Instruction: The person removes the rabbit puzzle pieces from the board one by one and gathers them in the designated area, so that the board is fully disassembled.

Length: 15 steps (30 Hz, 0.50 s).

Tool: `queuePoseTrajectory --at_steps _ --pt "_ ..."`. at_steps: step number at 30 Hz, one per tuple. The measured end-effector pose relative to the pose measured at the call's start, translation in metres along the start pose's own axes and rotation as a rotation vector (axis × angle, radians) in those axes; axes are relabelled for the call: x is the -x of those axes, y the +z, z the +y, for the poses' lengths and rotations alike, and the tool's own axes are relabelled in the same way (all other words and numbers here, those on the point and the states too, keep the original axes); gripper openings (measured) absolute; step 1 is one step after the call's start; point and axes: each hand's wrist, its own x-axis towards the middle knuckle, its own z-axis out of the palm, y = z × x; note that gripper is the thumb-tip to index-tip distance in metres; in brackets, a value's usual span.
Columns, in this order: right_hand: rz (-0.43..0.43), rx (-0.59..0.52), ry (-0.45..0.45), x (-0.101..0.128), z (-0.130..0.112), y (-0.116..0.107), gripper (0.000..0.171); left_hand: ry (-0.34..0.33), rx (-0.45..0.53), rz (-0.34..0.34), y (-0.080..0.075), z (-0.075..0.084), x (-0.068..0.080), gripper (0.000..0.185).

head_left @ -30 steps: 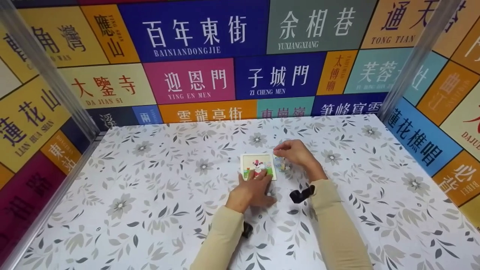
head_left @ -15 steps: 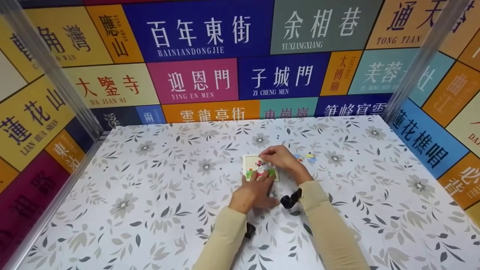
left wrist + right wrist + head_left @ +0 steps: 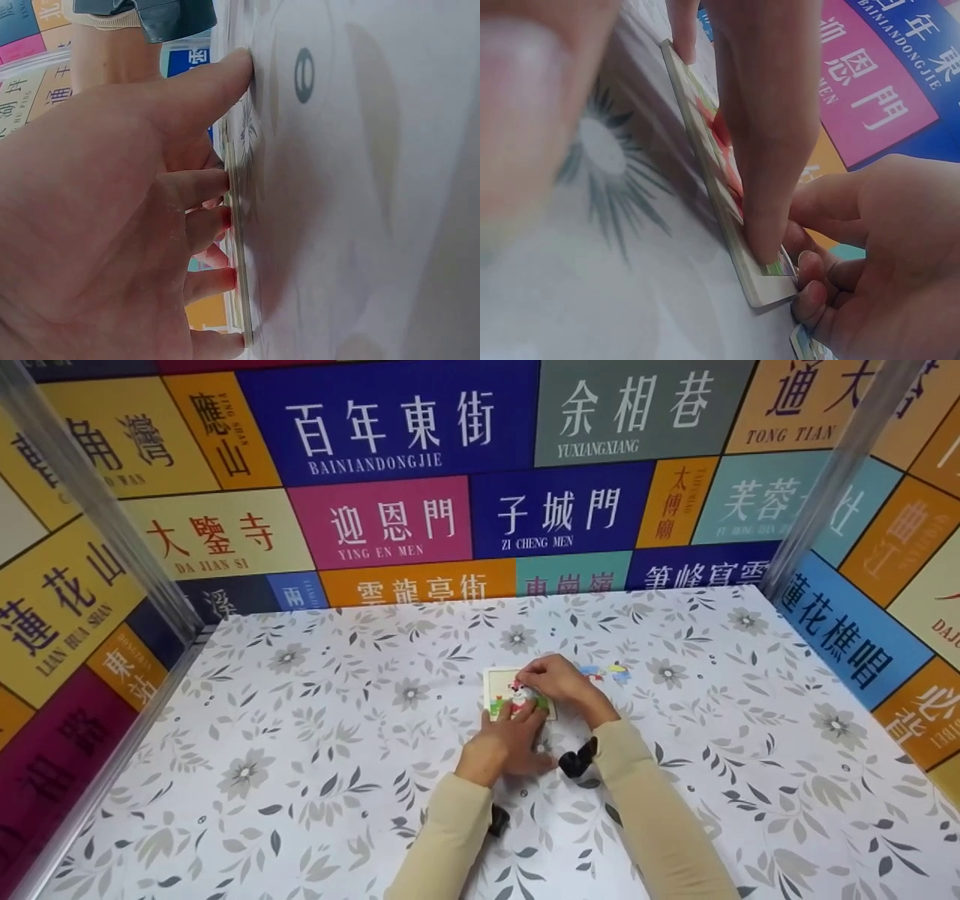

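Note:
A small square jigsaw puzzle [image 3: 501, 684] in a pale frame lies flat, showing a white cartoon animal with a red bow over green grass. Its upper part is plain beige. My left hand [image 3: 501, 744] presses the lower half with outstretched fingers, its thumb spread to the side; in the left wrist view the fingertips meet the puzzle's edge [image 3: 240, 255]. From the right, my right hand [image 3: 561, 681] reaches over the frame, thumb and forefinger pinching at the puzzle piece with the bow [image 3: 518, 685]. The other fingers of that hand are curled.
Colourful loose puzzle pieces [image 3: 616, 671] lie behind the right hand. Another loose piece [image 3: 810, 346] shows beside the frame in the right wrist view. A white tablecloth [image 3: 322, 720] with grey leaves covers the table, and walls of coloured name panels [image 3: 390, 427] enclose it.
My right hand has come left from above the loose pieces to the puzzle's upper right and stays there, uncovering pieces behind it. The left hand keeps pressing the puzzle.

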Motion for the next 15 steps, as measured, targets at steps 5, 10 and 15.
queuePoseTrajectory --at_steps 5,10,15 --pt "-0.021 0.016 -0.028 0.0002 -0.0043 -0.0010 0.032 0.003 0.014 0.003 -0.0002 -0.0010 0.0000 0.079" --pt "-0.043 -0.001 -0.030 0.0014 -0.0042 -0.0005 0.032 -0.002 0.007 -0.001 0.0015 0.0004 0.0002 0.078" --pt "-0.043 -0.001 -0.035 0.0021 -0.0054 -0.0017 0.031 0.007 0.029 0.001 -0.0004 -0.0014 0.0002 0.079"
